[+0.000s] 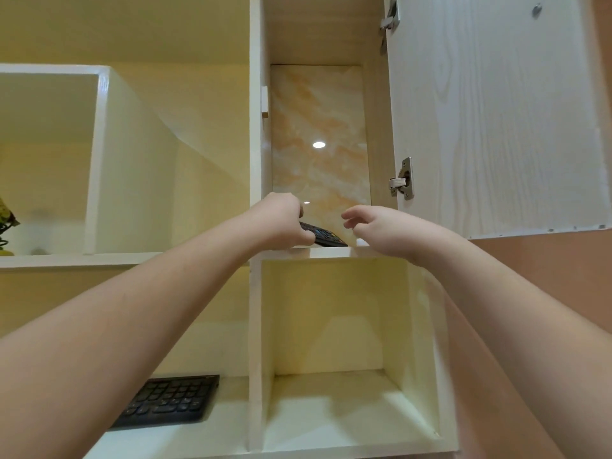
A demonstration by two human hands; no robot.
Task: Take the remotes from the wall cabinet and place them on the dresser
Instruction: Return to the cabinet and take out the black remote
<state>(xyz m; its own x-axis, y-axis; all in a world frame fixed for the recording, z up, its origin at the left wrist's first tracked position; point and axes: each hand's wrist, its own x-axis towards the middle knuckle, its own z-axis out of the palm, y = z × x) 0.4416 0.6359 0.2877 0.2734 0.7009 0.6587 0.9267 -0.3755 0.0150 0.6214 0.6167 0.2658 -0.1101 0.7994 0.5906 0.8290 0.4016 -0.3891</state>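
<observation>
One remote (323,236) under left hand (281,221), right hand (381,228) beside

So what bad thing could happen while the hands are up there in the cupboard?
The left hand grips only one end of the black remote, which sits near the shelf edge, so it might slip and fall. The right hand is open, reaching for something pale it can barely see, and could knock it off. The open door hangs close by; an arm could bump it.
</observation>
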